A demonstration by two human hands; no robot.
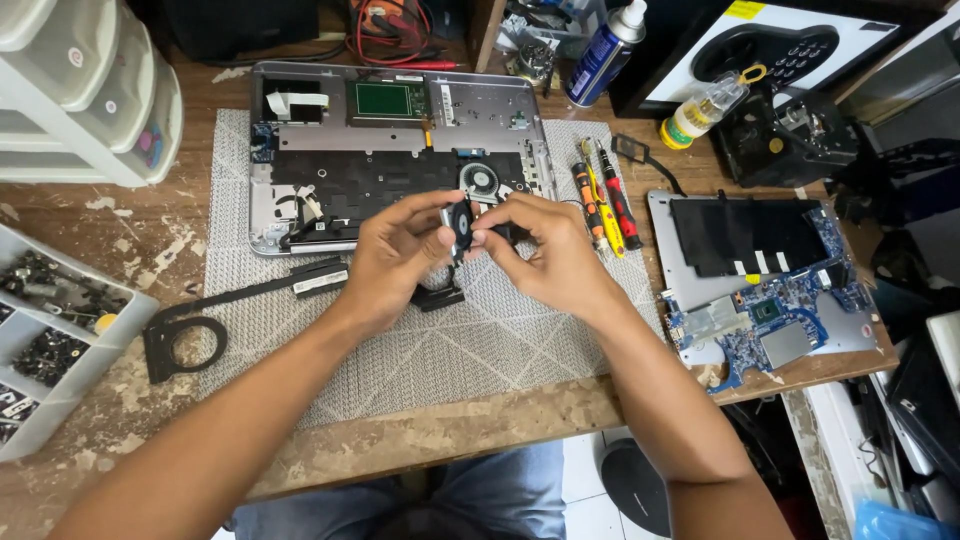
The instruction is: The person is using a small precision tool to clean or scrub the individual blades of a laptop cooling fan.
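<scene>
Nearest the camera, the person's knees in blue jeans (pixel 500 490) show below the front edge of the worn wooden workbench (pixel 450 430), and both bare forearms rise from there toward the middle of the grey woven mat (pixel 420 350). The left hand (pixel 395 255) comes in from the lower left, wrist slightly bent, its fingers curled and pinching the left side of a small black round fan (pixel 461 225). The right hand (pixel 545 250) reaches from the lower right, thumb and forefinger closed on the fan's right side, so the fan is held upright between the two hands, just above the mat and in front of the opened laptop base (pixel 400 130) that lies across the mat's far edge. A black bracket piece (pixel 440 297) lies on the mat just beneath the hands. A black heat pipe with a ring-shaped end (pixel 185 340) lies over the mat's left edge. At the bench's left edge a grey divided tray (pixel 40 390) holds heaps of small dark screws and parts. Screwdrivers (pixel 605 205) lie by the mat's right edge, beside a blue circuit board (pixel 770 320) resting on a silver cover near the bench's right corner
</scene>
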